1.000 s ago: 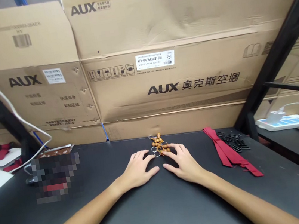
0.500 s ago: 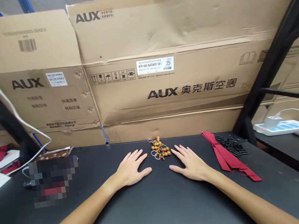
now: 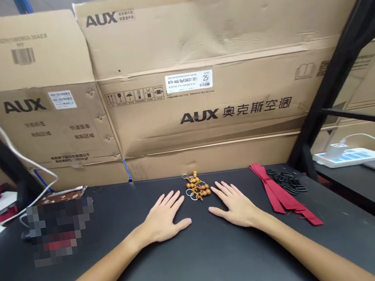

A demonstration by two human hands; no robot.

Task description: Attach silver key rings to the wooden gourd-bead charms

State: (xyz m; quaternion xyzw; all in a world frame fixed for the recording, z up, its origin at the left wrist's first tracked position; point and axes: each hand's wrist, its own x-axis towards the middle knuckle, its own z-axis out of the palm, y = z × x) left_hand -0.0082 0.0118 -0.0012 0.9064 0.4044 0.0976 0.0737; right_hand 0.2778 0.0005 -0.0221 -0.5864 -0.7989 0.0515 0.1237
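My left hand [image 3: 164, 216] lies flat on the black table [image 3: 200, 266], fingers spread and holding nothing. Opposite it, my right hand [image 3: 232, 203] rests palm down, its fingers also apart and without anything in them. Between the fingertips of both hands, a little farther back, is a small pile of gourd-shaped wooden keychains [image 3: 198, 187] with metal rings. To the right of my right hand lie red fabric strips [image 3: 283, 194], partly crossed over each other. Beside the strips is a heap of black clips or buckles [image 3: 288, 180], whose exact kind I cannot make out.
Large cardboard sheets [image 3: 220, 35] stand along the back edge. A blurred-out patch [image 3: 58, 232] covers something at left, near a brown packet [image 3: 64, 194]. Black metal frame posts [image 3: 333, 70] slope at both sides. A white power strip [image 3: 350, 157] lies beyond the right post.
The view has shifted slightly, so most things appear a little farther left. Both hands stay flat on the table, and the keychains, strips and black pieces keep their places.
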